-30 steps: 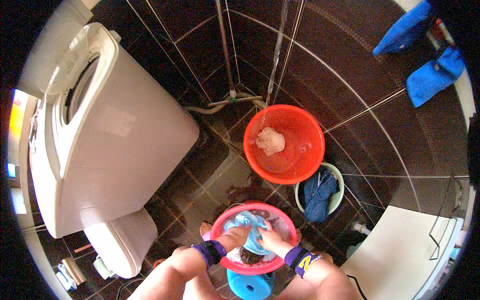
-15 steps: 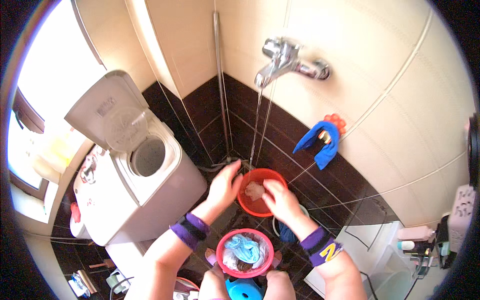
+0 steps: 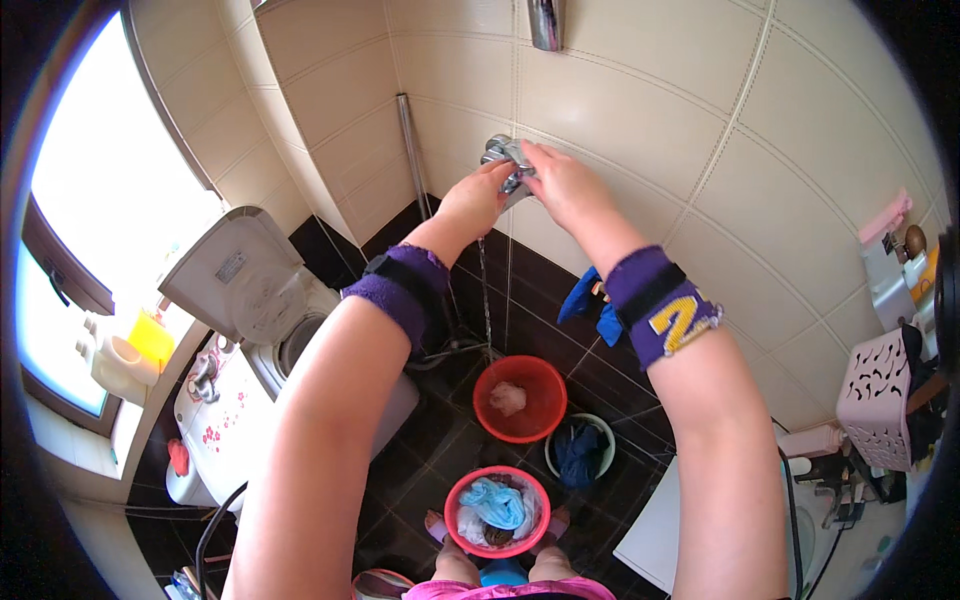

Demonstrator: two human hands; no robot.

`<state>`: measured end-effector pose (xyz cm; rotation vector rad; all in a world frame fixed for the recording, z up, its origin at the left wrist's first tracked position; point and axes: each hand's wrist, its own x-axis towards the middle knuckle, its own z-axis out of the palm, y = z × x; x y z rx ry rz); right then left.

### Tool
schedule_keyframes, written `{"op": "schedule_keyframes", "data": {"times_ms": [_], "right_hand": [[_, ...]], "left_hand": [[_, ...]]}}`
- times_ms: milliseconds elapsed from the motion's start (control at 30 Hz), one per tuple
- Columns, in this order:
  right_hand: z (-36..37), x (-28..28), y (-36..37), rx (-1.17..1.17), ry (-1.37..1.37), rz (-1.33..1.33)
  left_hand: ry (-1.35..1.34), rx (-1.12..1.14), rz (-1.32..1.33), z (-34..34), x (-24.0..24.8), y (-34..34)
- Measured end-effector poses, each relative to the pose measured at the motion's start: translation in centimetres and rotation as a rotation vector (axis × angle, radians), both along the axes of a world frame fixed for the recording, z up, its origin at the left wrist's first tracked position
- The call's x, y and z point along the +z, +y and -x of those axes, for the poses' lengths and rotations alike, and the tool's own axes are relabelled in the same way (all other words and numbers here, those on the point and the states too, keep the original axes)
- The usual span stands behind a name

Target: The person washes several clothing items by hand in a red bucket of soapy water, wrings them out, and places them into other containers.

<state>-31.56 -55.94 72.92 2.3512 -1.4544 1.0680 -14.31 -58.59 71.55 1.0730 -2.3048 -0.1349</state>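
Note:
Both my hands are raised to the chrome wall faucet. My left hand is closed on its near left side, the fingertips partly hidden. From the right, my right hand grips the faucet with thumb and fingers. A thin water stream falls below toward the red-orange basin, where a whitish wet cloth lies. Nearer me, a pink-red basin holds light blue cloth and white laundry. To the right is a pale bucket with dark blue cloth.
A white top-loading washing machine with raised lid stands left, beside a windowsill with bottles. Blue cloth hangs on the wall behind my right arm. At right are a pink perforated basket and a white surface.
Both hands have risen from above the red-orange basin to the faucet and closed on it. The view has tilted upward, showing more wall. The whitish cloth stays in the basin.

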Motion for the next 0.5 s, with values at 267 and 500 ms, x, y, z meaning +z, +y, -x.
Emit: {"op": "schedule_keyframes", "data": {"times_ms": [267, 500], "right_hand": [[0.6, 0.6, -2.4, -0.031, 0.101, -0.191], [0.7, 1.3, -1.9, -0.032, 0.113, -0.204]], "left_hand": [[-0.206, 0.163, -0.121, 1.8, 1.2, -0.9], [-0.227, 0.165, -0.064, 1.7, 0.8, -2.1]]}}
